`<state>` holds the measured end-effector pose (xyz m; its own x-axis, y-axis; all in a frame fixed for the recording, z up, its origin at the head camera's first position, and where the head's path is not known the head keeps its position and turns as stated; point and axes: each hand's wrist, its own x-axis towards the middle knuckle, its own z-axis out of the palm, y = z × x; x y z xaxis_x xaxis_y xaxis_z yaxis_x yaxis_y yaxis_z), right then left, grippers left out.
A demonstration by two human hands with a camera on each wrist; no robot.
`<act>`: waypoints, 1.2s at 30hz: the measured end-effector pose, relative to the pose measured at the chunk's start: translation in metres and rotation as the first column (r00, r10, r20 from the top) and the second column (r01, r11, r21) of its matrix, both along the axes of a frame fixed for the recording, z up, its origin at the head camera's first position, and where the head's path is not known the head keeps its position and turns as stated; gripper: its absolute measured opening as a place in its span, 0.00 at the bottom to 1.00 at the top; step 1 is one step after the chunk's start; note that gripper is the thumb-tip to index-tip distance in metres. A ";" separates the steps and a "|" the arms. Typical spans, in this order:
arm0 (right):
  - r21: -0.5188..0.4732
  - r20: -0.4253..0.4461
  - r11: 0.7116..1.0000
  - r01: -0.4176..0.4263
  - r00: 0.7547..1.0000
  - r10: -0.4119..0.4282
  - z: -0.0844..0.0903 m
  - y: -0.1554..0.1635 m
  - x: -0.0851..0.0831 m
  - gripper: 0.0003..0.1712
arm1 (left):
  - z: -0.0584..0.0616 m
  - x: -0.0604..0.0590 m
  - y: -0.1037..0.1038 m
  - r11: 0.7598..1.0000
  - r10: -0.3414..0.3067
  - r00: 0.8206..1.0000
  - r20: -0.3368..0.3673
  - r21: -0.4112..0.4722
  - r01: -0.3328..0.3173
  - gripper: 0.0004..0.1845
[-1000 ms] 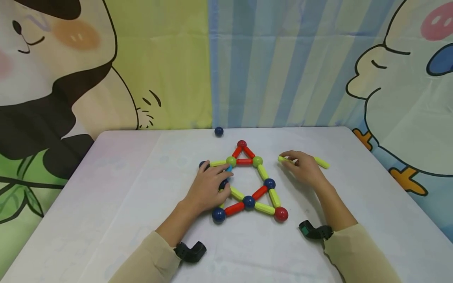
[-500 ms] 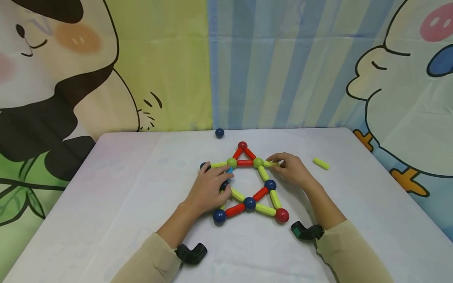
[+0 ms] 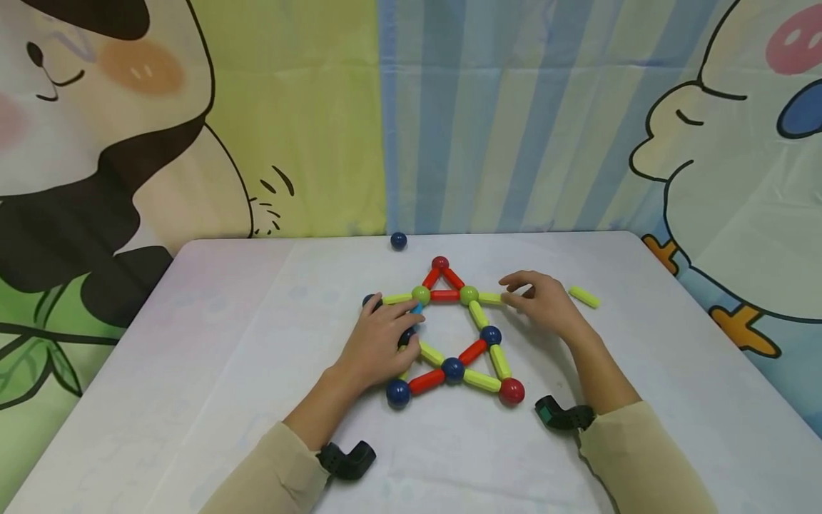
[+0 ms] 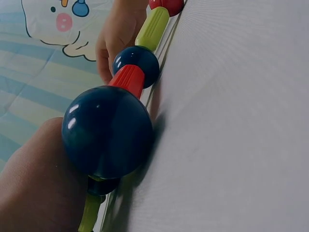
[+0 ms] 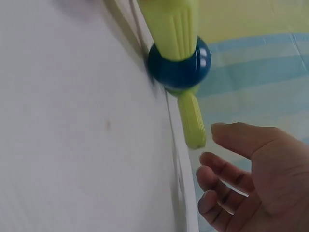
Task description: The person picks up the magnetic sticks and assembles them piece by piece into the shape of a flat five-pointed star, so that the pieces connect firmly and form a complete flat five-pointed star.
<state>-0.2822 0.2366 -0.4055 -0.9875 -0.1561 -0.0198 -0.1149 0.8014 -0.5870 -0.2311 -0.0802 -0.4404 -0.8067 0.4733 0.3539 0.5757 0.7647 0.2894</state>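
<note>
A flat frame of magnetic rods and balls lies on the white table. My left hand (image 3: 379, 339) rests over its left side, thumb and fingers spread about a dark blue ball (image 3: 406, 337) and partly hiding a blue rod (image 3: 417, 308). At the upper right, a yellow-green rod (image 3: 491, 298) sticks out sideways from a green ball (image 3: 469, 295). Beside that rod's free end is my right hand (image 3: 541, 300). The right wrist view shows its thumb and fingers apart, with a gap between them and the rod (image 5: 191, 121).
A loose yellow-green rod (image 3: 584, 297) lies to the right of my right hand. A loose dark blue ball (image 3: 399, 241) sits by the far edge of the table (image 3: 225, 321). Behind hangs a printed cloth (image 3: 501, 143). Nearest me are a blue ball (image 3: 398, 393) and a red ball (image 3: 511, 392).
My right hand brought the yellow-green rod left to the green ball, then let go and drew back slightly to the right. My left hand stayed in place.
</note>
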 end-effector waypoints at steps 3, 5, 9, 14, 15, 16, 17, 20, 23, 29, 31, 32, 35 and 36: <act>-0.009 -0.019 1.000 0.023 1.000 -0.023 0.003 0.006 0.000 0.21 | 0.000 0.000 0.000 1.000 -0.002 1.000 -0.001 0.000 0.002 0.21; -0.018 -0.027 0.999 0.039 0.999 -0.040 0.004 0.010 0.000 0.21 | 0.000 -0.001 0.000 1.000 -0.003 1.000 0.000 -0.001 0.003 0.21; -0.037 -0.050 0.997 0.066 0.996 -0.068 0.005 0.016 0.001 0.21 | -0.001 0.000 -0.001 1.000 -0.004 1.000 0.005 0.000 0.004 0.21; -0.055 -0.107 0.992 0.118 0.987 -0.123 0.006 0.027 0.002 0.20 | -0.001 0.000 -0.001 1.000 -0.003 1.000 0.012 0.006 0.003 0.21; -0.056 -0.110 0.990 0.133 0.984 -0.139 0.007 0.030 0.002 0.20 | -0.002 0.000 -0.001 1.000 -0.003 1.000 0.013 0.008 0.003 0.21; -0.056 -0.110 0.988 0.146 0.982 -0.152 0.007 0.032 0.003 0.20 | -0.002 0.000 -0.001 1.000 -0.004 1.000 0.012 0.011 0.004 0.21; -0.055 -0.107 0.986 0.157 0.981 -0.162 0.008 0.034 0.003 0.20 | -0.002 0.000 -0.001 1.000 -0.005 1.000 0.012 0.013 0.005 0.21; -0.046 -0.093 0.983 0.178 0.979 -0.182 0.009 0.039 0.003 0.21 | -0.001 0.000 -0.001 1.000 -0.005 1.000 0.010 0.017 0.005 0.21; -0.044 -0.101 0.979 0.198 0.974 -0.201 0.011 0.044 0.005 0.21 | 0.000 0.000 -0.001 1.000 -0.005 1.000 0.007 0.016 0.005 0.21; -0.072 -0.179 0.949 0.307 0.932 -0.315 0.010 0.059 0.009 0.21 | 0.000 0.000 0.000 1.000 -0.009 1.000 -0.004 0.015 0.009 0.21; -0.081 -0.185 0.931 0.356 0.913 -0.365 0.008 0.066 0.010 0.22 | 0.000 -0.001 0.000 1.000 -0.007 1.000 -0.004 0.015 0.007 0.21; -0.084 -0.180 0.922 0.378 0.904 -0.388 0.006 0.069 0.011 0.22 | 0.000 0.000 -0.001 1.000 -0.007 1.000 -0.003 0.016 0.007 0.20; -0.073 -0.132 0.903 0.423 0.894 -0.429 0.002 0.079 0.012 0.25 | 0.000 0.000 -0.001 1.000 -0.006 1.000 0.001 0.017 0.006 0.20; -0.067 -0.107 0.901 0.429 0.894 -0.434 0.001 0.082 0.012 0.26 | 0.000 0.000 -0.001 1.000 -0.006 1.000 0.002 0.018 0.006 0.20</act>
